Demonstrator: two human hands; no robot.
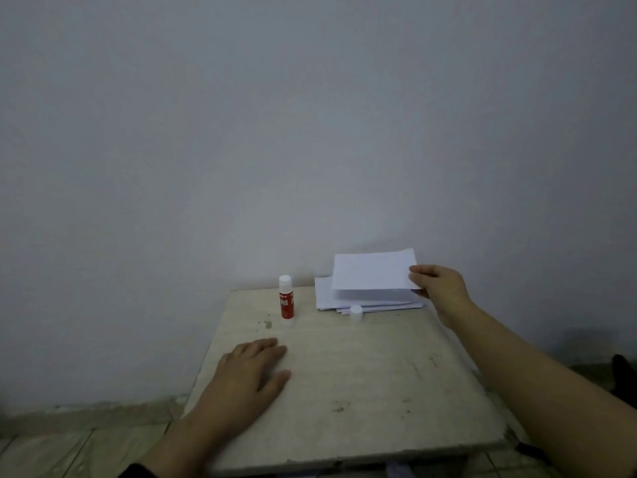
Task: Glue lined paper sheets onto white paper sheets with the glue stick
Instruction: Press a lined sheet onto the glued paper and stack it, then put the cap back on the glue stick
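**Inspector:** Report the worn pale wooden surface point(362, 391).

**Assistant:** It stands against a plain grey-white wall point(310, 115). A red-bodied glue stick with a white top point(286, 301) stands upright near the far left edge. Its small white round cap point(355, 314) sits apart from it, just beside the front edge of the stack of white paper sheets point(344, 300) at the far right corner.

**Inspector:** The right hand point(437, 288)?

**Assistant:** It pinches the right edge of a faintly lined paper sheet point(374, 272), thumb on top, the other fingers hidden behind it. The sheet is lifted and tilted above the stack (whether it is one sheet or several held together, I cannot tell).

**Inspector:** The left hand point(248, 377)?

**Assistant:** Flat, palm down on the surface at the near left, fingers straight and held close, holding nothing. It lies well apart from the glue stick.

**Inspector:** Anything else?

**Assistant:** Tiled floor point(69, 450) shows at the lower left, and a dark shape at the right edge, too dim to identify.
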